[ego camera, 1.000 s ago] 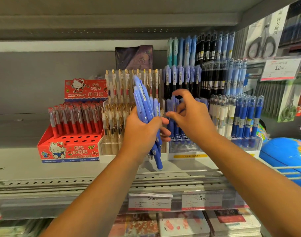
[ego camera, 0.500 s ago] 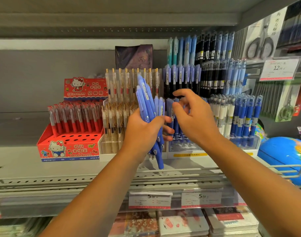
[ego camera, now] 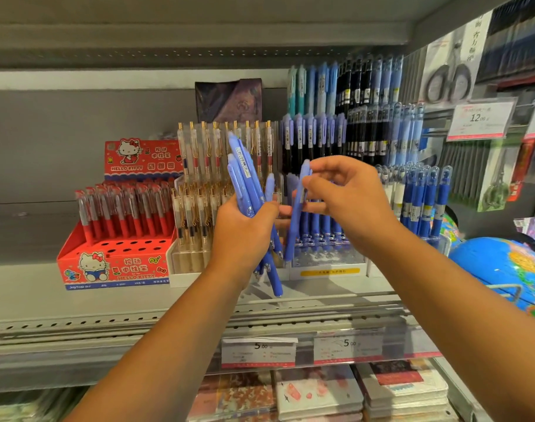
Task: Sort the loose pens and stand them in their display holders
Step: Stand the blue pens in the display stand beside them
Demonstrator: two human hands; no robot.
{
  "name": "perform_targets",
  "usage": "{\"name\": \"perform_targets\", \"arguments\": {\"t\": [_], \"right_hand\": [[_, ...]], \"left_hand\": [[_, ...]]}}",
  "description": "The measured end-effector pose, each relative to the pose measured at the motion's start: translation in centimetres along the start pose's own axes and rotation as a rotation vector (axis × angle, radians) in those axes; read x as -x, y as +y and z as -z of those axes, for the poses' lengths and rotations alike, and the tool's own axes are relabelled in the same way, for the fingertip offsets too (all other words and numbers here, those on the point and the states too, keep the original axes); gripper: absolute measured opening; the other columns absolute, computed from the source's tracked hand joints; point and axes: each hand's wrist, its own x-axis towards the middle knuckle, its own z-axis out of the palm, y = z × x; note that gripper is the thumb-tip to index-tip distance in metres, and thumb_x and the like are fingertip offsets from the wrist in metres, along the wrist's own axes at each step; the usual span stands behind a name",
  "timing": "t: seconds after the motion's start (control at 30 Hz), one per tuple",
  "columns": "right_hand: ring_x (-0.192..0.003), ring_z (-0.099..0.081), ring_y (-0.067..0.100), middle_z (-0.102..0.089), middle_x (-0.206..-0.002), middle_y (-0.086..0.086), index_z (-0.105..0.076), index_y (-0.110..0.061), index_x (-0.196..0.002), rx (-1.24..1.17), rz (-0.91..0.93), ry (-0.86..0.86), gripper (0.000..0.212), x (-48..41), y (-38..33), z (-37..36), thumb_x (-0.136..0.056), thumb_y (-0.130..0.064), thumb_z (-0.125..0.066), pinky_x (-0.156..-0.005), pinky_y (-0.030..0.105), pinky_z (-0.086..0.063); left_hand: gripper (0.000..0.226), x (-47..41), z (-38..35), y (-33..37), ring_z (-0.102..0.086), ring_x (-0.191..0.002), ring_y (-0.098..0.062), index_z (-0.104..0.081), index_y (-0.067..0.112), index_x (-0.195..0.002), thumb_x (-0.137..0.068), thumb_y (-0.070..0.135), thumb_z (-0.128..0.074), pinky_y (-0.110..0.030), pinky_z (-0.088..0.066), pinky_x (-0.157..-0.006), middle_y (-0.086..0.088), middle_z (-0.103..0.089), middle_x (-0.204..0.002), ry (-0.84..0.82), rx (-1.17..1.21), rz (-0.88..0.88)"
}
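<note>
My left hand (ego camera: 245,236) grips a bundle of several blue pens (ego camera: 245,175), tips pointing down in front of the shelf. My right hand (ego camera: 348,202) pinches a single blue pen (ego camera: 295,220) by its upper end, held nearly upright just right of the bundle. Behind both hands stands a clear tiered holder (ego camera: 327,260) with blue pens in its back rows and open holes in its front row. The pen's tip hangs just above the holder's left front corner.
A red Hello Kitty pen box (ego camera: 114,263) stands at the left, a clear holder of gold-clip pens (ego camera: 199,190) beside it. More blue and black pens (ego camera: 418,199) fill holders at the right. A globe (ego camera: 503,269) sits at far right. Price tags (ego camera: 258,350) line the shelf edge.
My right hand drew one blue pen away from the bundle and moved right and up with it. My left hand shifted slightly with the remaining pens.
</note>
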Motion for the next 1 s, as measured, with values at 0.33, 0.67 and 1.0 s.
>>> {"name": "perform_targets", "arguments": {"t": [0.33,0.67,1.0], "right_hand": [[-0.082,-0.070,0.008,-0.066,-0.098,0.001,-0.062,-0.021,-0.102,0.083,0.080,0.193,0.017,-2.6,0.3,2.9,-0.093,-0.008,-0.063,-0.063,0.023,-0.059],[-0.078,-0.067,0.014,-0.063,-0.090,-0.008,-0.060,-0.022,-0.103,0.449,0.096,0.036,0.014,-2.7,3.3,1.9,-0.092,-0.017,-0.066,-0.068,0.032,-0.060],[-0.078,-0.053,0.000,-0.058,-0.098,-0.012,-0.063,-0.018,-0.117,0.744,0.219,0.015,0.024,-1.6,2.6,1.5,-0.093,-0.021,-0.063,-0.075,0.020,-0.046]], "left_hand": [[0.008,0.1,-0.3,0.1,-0.068,-0.060,-0.021,-0.058,0.008,-0.104,-0.098,0.006,-0.056,-0.041,-0.060,-0.056,-0.004,-0.075,-0.081,-0.035,0.108,0.029],[0.018,0.0,-0.4,-0.1,-0.070,-0.064,-0.023,-0.054,-0.003,-0.113,-0.098,0.006,-0.056,-0.036,-0.060,-0.057,-0.008,-0.075,-0.082,-0.047,0.100,0.017],[0.006,0.1,-0.5,0.0,-0.072,-0.069,-0.023,-0.056,0.010,-0.098,-0.097,0.005,-0.058,-0.037,-0.062,-0.062,-0.007,-0.074,-0.076,-0.076,0.174,0.035]]}}
